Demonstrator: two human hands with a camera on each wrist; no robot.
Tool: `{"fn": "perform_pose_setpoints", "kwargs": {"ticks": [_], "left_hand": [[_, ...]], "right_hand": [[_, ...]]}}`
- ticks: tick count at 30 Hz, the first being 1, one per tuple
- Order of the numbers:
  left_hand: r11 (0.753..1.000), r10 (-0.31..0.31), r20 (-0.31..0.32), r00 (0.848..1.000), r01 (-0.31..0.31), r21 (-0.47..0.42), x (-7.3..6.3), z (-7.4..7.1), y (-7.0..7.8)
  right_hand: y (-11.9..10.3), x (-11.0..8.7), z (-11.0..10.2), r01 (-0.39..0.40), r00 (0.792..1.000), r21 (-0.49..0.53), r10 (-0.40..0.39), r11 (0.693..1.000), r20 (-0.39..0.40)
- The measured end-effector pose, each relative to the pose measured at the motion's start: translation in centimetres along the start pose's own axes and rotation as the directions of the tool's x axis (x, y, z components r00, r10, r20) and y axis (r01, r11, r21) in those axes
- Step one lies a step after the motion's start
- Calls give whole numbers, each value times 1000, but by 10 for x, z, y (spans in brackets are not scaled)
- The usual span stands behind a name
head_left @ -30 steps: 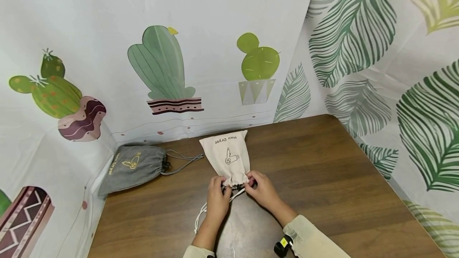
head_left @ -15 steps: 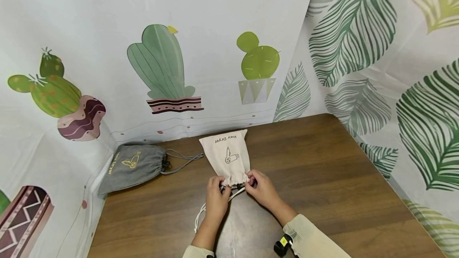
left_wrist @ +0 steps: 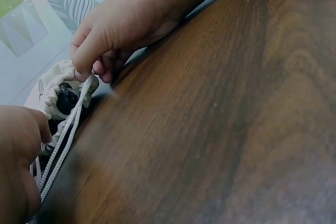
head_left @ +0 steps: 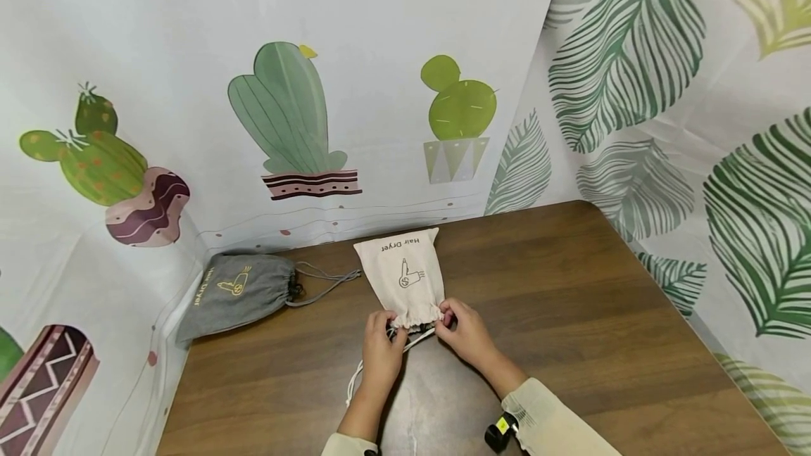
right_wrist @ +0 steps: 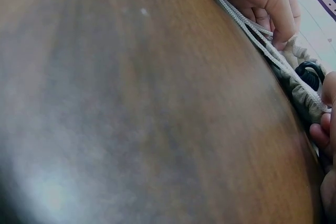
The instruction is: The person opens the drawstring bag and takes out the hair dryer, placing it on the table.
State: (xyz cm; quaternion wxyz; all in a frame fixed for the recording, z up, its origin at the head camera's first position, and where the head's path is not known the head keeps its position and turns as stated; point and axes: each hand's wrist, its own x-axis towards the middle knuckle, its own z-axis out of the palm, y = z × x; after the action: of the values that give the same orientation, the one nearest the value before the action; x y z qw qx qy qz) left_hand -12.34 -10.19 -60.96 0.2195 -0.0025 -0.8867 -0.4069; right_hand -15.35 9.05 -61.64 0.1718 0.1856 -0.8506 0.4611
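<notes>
A cream drawstring bag (head_left: 408, 276), printed "Hair Dryer" with a dryer drawing, lies on the table with its gathered mouth toward me. My left hand (head_left: 382, 350) pinches the left edge of that mouth. At the right edge, my right hand (head_left: 467, 335) pinches the cloth between thumb and fingers. The mouth is partly open, and a black object (left_wrist: 66, 98) shows inside it in the left wrist view; its full shape is hidden by the cloth. A white drawstring (left_wrist: 65, 148) runs across the opening and trails past the left hand.
A grey drawstring bag (head_left: 243, 293) with a yellow "Hair Dryer" print lies at the table's left edge, its cord reaching toward the cream bag. The brown wooden table (head_left: 570, 301) meets printed cloth walls (head_left: 380, 55) at the back and sides.
Almost nothing differs. Both hands stay at the bag's mouth, and the right hand has shifted very slightly while the view has moved a little.
</notes>
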Motion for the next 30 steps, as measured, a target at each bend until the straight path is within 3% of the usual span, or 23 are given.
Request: {"fn": "perform_pose_setpoints", "kwargs": {"ticks": [11,20,30], "left_hand": [[1000,-1,4,1000,1,9,2,-4,1],[997,-79,70,994,80,-10,4,-11,0],[997,-79,53,995,80,-13,3,-13,-1]], "right_hand": [[-2,1,-2,-22,1000,12,22,1000,18],[1,2,-3,-31,999,22,30,999,20],[1,2,-6,21,1000,-11,-21,1000,5]]}}
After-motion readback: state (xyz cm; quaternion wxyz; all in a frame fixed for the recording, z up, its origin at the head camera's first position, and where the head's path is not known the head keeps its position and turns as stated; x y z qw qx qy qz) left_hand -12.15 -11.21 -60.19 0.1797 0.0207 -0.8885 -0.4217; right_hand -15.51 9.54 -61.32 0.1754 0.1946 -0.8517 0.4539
